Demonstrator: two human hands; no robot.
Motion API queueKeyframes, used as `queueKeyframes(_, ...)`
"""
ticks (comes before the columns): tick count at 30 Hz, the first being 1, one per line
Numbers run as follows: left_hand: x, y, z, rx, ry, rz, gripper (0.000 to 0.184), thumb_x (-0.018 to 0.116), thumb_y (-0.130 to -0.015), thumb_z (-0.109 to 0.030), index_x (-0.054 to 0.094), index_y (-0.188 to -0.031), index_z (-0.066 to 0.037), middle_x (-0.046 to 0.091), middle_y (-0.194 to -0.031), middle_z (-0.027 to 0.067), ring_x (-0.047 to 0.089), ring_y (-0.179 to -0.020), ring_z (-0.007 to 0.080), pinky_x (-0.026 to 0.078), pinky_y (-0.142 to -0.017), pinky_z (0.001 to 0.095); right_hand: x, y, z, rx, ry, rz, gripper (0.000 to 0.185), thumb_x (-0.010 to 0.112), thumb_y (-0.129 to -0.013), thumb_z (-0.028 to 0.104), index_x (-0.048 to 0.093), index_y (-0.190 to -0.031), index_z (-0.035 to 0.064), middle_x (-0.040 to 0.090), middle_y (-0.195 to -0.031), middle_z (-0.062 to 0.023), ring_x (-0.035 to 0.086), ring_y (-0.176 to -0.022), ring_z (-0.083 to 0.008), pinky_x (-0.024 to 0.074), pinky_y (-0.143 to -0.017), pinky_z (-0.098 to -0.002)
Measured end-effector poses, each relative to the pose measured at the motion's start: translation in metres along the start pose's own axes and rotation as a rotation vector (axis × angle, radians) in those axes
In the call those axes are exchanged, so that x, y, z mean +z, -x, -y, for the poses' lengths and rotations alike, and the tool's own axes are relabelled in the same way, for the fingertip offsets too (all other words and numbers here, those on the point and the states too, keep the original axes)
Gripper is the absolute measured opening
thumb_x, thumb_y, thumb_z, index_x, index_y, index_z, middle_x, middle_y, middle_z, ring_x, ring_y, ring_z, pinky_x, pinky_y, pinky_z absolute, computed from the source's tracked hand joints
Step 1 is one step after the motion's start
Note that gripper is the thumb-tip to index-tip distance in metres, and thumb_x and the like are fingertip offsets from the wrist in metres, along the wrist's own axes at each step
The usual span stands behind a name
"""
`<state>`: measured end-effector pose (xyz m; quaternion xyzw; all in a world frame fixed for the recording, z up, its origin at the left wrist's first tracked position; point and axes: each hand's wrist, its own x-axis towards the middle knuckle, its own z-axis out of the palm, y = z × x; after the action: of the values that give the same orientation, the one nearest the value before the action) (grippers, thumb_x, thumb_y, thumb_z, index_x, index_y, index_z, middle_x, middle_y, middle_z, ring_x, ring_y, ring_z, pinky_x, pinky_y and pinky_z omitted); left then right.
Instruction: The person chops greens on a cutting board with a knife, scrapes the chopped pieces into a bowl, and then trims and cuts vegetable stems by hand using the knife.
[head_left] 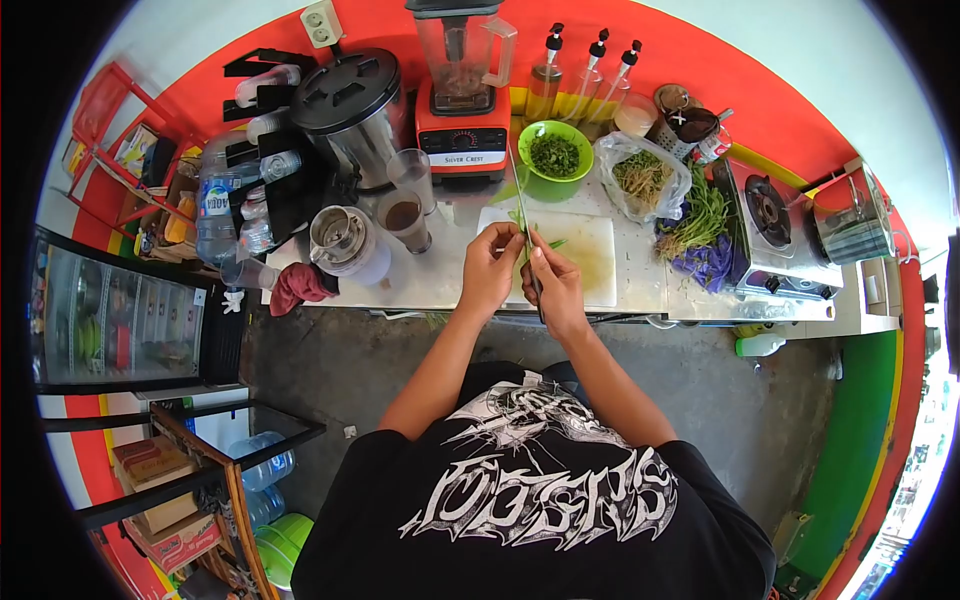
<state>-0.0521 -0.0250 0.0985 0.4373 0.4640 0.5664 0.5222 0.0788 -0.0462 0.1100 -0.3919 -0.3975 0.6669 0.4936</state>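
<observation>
A knife (pixel 524 205) points away over the white cutting board (pixel 597 270), its dark handle in my right hand (pixel 556 285), whose fingers are wrapped round it. My left hand (pixel 492 268) is beside the blade, with its fingertips pressed together close to the metal; what they pinch is too small to make out. Green pieces (pixel 557 243) lie on the board by my right fingers. Just beyond the board stands a green bowl (pixel 570 183) of chopped greens. A clear bag (pixel 646 178) of roots and a bunch of leafy greens (pixel 703 215) are to the right.
A red blender (pixel 462 130), a steel container (pixel 355 140), cups (pixel 404 222) and a jug (pixel 345 243) stand at the left. Pump bottles (pixel 583 85) line the back. At the right are a stove (pixel 770 225) and a pot (pixel 852 222). A maroon cloth (pixel 300 288) lies at the left edge.
</observation>
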Motion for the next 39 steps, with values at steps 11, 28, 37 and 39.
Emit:
queueKeyframes(11, -0.009, 0.003, 0.011, 0.022, 0.114, -0.056, 0.012, 0.059, -0.102, -0.010, 0.062, -0.108, 0.000, 0.069, -0.097, 0.0052, 0.064, -0.087, 0.0115, 0.054, -0.084, 0.0296, 0.000, 0.012, -0.013, 0.110, -0.107, -0.032, 0.049, 0.051, -0.108, 0.024, 0.042, -0.153, 0.0058, 0.053, -0.073, 0.0001, 0.046, -0.055, -0.0069, 0.0363, -0.048, -0.0218)
queueKeyframes(28, -0.007, 0.009, 0.008, -0.024, 0.119, -0.082, 0.008, 0.061, -0.099, -0.004, 0.061, -0.106, 0.002, 0.068, -0.095, 0.0051, 0.066, -0.088, 0.0121, 0.056, -0.086, 0.0294, 0.006, 0.016, -0.019, 0.077, -0.068, -0.010, 0.049, 0.051, -0.108, 0.025, 0.043, -0.152, 0.0054, 0.049, -0.070, 0.0025, 0.044, -0.056, -0.0059, 0.0354, -0.048, -0.0212)
queueKeyframes(37, -0.007, 0.009, 0.015, -0.006, 0.150, -0.063, 0.008, 0.062, -0.098, -0.003, 0.062, -0.105, 0.001, 0.068, -0.095, 0.0051, 0.066, -0.087, 0.0119, 0.057, -0.086, 0.0293, 0.000, 0.016, -0.024, 0.102, -0.067, -0.016, 0.044, 0.049, -0.109, 0.028, 0.048, -0.148, 0.0078, 0.052, -0.072, 0.0003, 0.046, -0.056, -0.0074, 0.0381, -0.050, -0.0223)
queueKeyframes(39, -0.007, 0.010, 0.013, 0.000, 0.117, -0.070, 0.007, 0.063, -0.098, -0.003, 0.062, -0.104, 0.002, 0.068, -0.094, 0.0052, 0.066, -0.087, 0.0117, 0.056, -0.085, 0.0290, 0.001, 0.016, -0.025, 0.107, -0.066, -0.018, 0.045, 0.049, -0.109, 0.028, 0.048, -0.148, 0.0078, 0.052, -0.072, 0.0004, 0.046, -0.056, -0.0073, 0.0380, -0.050, -0.0223)
